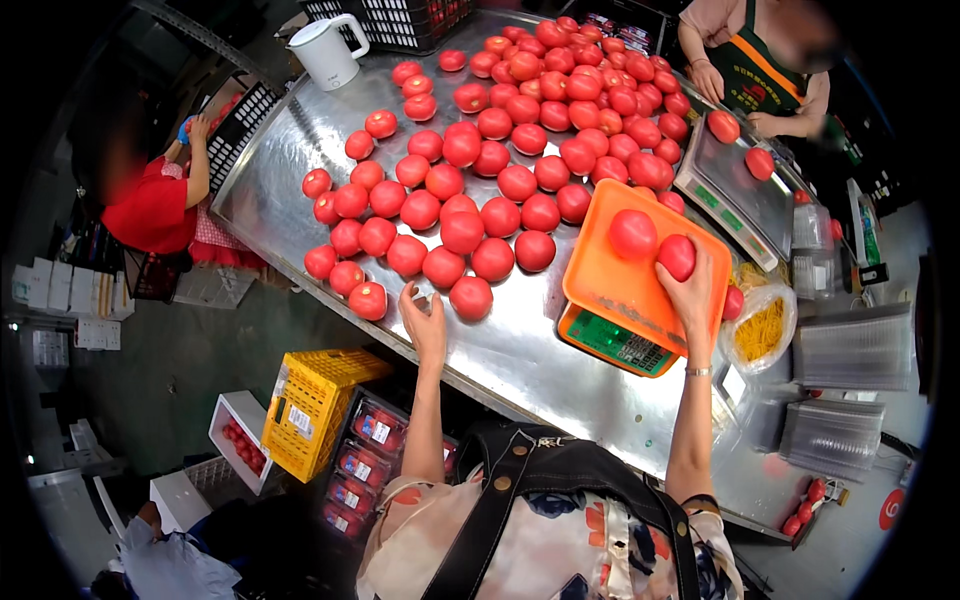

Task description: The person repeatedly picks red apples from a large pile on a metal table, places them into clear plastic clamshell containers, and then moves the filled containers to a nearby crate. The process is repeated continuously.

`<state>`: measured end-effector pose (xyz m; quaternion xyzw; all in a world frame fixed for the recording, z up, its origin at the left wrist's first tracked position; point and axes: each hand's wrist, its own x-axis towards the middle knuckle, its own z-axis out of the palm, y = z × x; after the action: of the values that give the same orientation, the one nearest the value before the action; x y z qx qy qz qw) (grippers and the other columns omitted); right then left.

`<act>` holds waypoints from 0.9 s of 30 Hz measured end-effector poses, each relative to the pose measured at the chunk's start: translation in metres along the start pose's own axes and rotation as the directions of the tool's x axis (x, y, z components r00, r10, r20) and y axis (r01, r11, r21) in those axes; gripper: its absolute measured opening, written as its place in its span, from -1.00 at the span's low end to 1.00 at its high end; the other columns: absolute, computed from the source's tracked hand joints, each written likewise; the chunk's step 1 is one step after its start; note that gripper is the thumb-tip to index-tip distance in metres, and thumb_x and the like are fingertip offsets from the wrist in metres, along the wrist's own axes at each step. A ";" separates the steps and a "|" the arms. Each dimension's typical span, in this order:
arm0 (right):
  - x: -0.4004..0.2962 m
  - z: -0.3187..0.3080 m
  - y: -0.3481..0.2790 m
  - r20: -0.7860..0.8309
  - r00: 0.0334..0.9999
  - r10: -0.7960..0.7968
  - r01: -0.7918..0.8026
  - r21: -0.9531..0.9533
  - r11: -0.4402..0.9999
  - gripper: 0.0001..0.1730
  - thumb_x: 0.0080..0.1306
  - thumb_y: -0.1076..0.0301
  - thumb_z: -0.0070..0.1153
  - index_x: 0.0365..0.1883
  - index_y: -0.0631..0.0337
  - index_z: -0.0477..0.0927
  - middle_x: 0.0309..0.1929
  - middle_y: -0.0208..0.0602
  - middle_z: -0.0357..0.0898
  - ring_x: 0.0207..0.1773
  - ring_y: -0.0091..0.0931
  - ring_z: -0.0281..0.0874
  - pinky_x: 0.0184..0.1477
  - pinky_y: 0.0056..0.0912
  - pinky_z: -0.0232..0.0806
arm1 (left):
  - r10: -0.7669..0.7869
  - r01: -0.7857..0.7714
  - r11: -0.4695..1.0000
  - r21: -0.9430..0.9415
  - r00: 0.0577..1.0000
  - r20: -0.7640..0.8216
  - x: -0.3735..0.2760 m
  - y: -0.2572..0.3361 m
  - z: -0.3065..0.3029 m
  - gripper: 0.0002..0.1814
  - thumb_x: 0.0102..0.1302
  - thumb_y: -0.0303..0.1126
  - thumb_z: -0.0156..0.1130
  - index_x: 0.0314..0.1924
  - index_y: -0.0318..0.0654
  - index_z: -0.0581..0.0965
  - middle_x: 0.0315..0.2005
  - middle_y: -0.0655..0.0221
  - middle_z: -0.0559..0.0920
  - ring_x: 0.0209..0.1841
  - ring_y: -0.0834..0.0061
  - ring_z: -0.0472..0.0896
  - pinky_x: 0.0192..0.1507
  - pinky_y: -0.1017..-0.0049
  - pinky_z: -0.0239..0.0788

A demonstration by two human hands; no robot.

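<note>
My right hand (688,289) is closed around a tomato (676,257) over the orange tray of a digital scale (649,262). Another tomato (632,233) lies on that tray beside it. The scale's green keypad panel (616,339) shows below the tray. At the near edge of the metal table (517,360), my left hand (424,319) holds nothing, its fingers apart, between two tomatoes (368,301) (471,298). Many loose tomatoes (462,232) spread over the table beyond it and pile up at the far side.
A white electric kettle (327,54) stands at the far left corner. A second scale (739,191), a bag of yellow rubber bands (759,330) and stacked clear plastic containers (853,346) are at right. Co-workers stand left and far right. A yellow crate (304,420) sits below the near edge.
</note>
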<state>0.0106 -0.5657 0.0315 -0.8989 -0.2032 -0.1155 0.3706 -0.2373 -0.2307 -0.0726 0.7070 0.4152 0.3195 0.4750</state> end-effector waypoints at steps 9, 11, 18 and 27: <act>0.052 0.057 -0.131 0.082 0.960 -0.269 0.248 0.209 0.946 -0.18 0.03 0.21 0.39 0.26 0.15 0.33 0.15 -0.05 0.38 0.20 -0.13 0.40 0.19 -0.15 0.33 | 0.445 -0.482 0.791 0.378 0.876 0.185 0.050 0.066 0.030 -0.21 0.13 -0.18 0.42 0.30 -0.25 0.27 0.14 0.00 0.39 0.19 0.01 0.35 0.17 0.08 0.22; 0.069 0.093 -0.140 0.212 0.936 -0.281 0.248 0.169 0.954 -0.17 0.01 0.14 0.38 0.27 0.05 0.34 0.11 -0.02 0.37 0.19 -0.08 0.40 0.17 -0.10 0.34 | 0.328 -0.421 0.815 0.399 0.902 0.282 0.063 0.066 0.040 -0.14 0.09 -0.10 0.44 0.32 -0.20 0.25 0.15 -0.02 0.38 0.18 0.00 0.38 0.12 0.06 0.25; 0.115 0.185 -0.137 0.412 0.911 -0.016 0.035 -0.039 0.999 -0.11 0.06 0.05 0.37 0.32 0.06 0.26 0.14 0.14 0.32 0.18 0.07 0.36 0.20 0.02 0.31 | 0.302 -0.402 0.854 0.331 0.900 0.316 0.076 0.056 0.060 -0.09 -0.01 -0.08 0.49 0.30 -0.10 0.24 0.11 0.04 0.37 0.04 -0.05 0.49 -0.01 0.06 0.34; 0.047 0.202 -0.190 0.572 0.627 -0.528 0.302 0.446 0.842 -0.28 0.18 0.08 0.30 0.27 0.13 0.38 0.26 -0.05 0.35 0.28 -0.10 0.32 0.28 -0.13 0.24 | 0.176 -0.216 0.976 0.032 0.867 0.466 0.090 0.065 0.039 -0.14 0.04 -0.23 0.47 0.31 -0.24 0.26 0.22 0.06 0.40 0.20 0.05 0.45 0.20 0.23 0.32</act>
<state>-0.0215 -0.2859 0.0250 -0.7354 -0.5430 0.1687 0.3686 -0.1456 -0.1799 -0.0194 0.8201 0.2297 0.1720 0.4951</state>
